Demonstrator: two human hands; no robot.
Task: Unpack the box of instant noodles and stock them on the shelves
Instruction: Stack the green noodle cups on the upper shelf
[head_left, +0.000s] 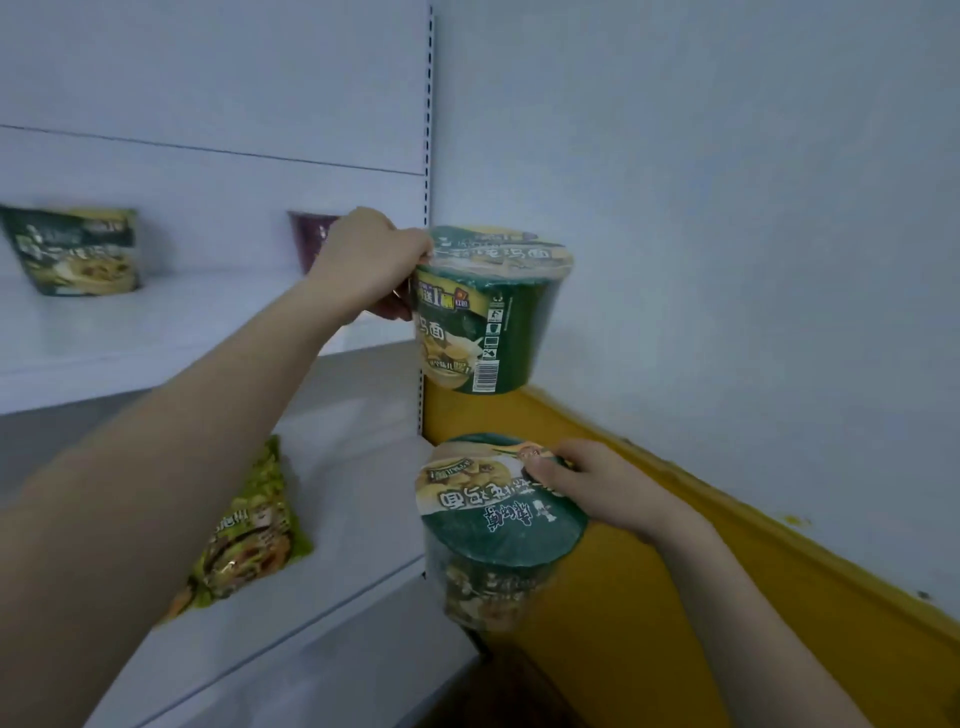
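At the right end of a white shelving unit, a person holds two green instant-noodle cups, one in each hand, both in the air and not on a shelf.

The left hand (369, 265) reaches up and forward. Its fingers curl round the left side of the upper cup (493, 312), just under the rim. This cup is upright, level with the top shelf (156, 338) and just past the slotted upright (429, 156), in front of a white wall (727, 208).

The right hand (587, 478) holds the lower cup (498, 519) by the far edge of its lid. The thumb lies on the lid; the other fingers are hidden behind the rim, so their spread cannot be told. This cup tilts its lid toward the camera, beside the right end of the lower shelf (337, 519) and in front of a yellow band (727, 545) along the wall's base.

On the top shelf a green cup (72, 252) stands at the far left, blurred. A purple cup (311, 234) stands farther right, partly hidden behind the left hand. On the lower shelf lies a light green packet (249, 525), under the left forearm.
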